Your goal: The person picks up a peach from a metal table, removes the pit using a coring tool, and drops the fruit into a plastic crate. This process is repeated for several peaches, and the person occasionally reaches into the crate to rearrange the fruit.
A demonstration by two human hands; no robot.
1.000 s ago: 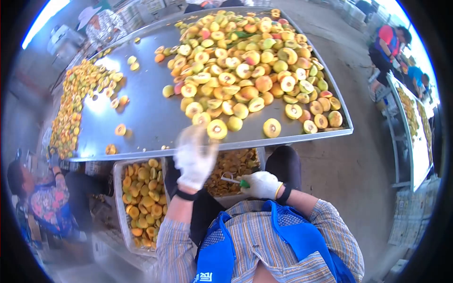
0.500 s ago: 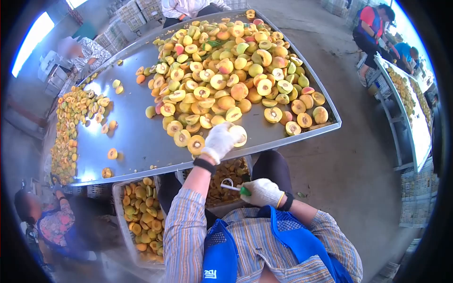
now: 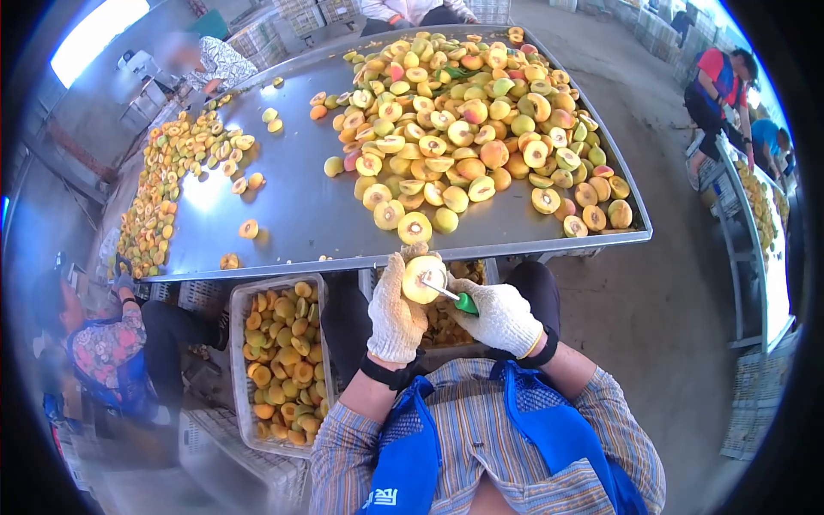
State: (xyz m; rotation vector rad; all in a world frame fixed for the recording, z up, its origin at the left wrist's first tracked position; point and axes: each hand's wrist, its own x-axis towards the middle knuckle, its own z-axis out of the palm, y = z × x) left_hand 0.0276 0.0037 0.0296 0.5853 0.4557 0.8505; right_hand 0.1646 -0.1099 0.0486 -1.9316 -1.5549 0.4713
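My left hand (image 3: 396,318), in a white knit glove, is closed around a halved peach (image 3: 417,290) with its cut face turned up towards me. In my right hand (image 3: 505,319), also gloved, is a pitting knife with a green handle (image 3: 466,303). Its thin metal end meets the middle of the cut face, at the pit. Both hands are in front of the near edge of a metal table (image 3: 296,232). On that table, just beyond my hands, lies a large heap of peach halves (image 3: 459,133).
A crate (image 3: 239,369) full of peach halves stands at my left, and another container (image 3: 491,273) is partly hidden beneath my hands. More halves (image 3: 159,206) lie along the table's left side. Co-workers sit left and at the far side; others stand by a second table (image 3: 777,275) at right.
My left hand has drawn back from the table towards my body with the peach half. The pitting knife in my right hand has come up against the fruit. The view has shifted.
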